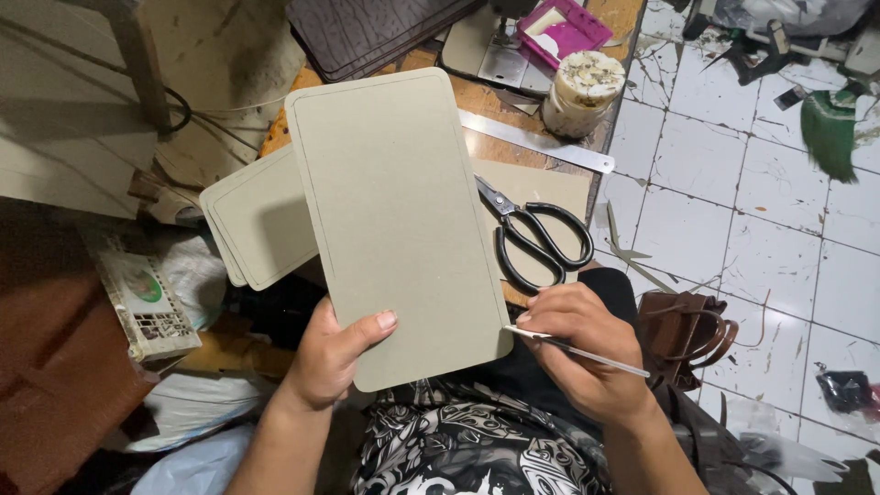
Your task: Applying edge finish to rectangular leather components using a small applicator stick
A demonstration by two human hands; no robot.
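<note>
Holding a grey card panel (399, 220) over our lap, we note our left hand (335, 353) pinching its near edge, thumb on top, fingers hidden underneath. The panel has rounded corners and a faint line running just inside its rim; its long axis runs away from us, near end at the hands, far end reaching over the worktop (513, 110).

Our right hand (582, 344) is closed around a thin silver marking pen (573, 348), its tip touching the panel's near right corner. So the right hand is the one working the edge; the left only steadies.

Relative to the panel:
- left of it and partly beneath, a stack of similar grey cards (257, 220);
- right of it, black-handled scissors (532, 234) lying on a flat card sheet;
- beyond the scissors, a steel ruler (536, 142) laid slantwise, then a smeared glue jar (579, 92) and a pink tray (561, 27);
- far right and lower, white tiled floor (779, 238).
</note>
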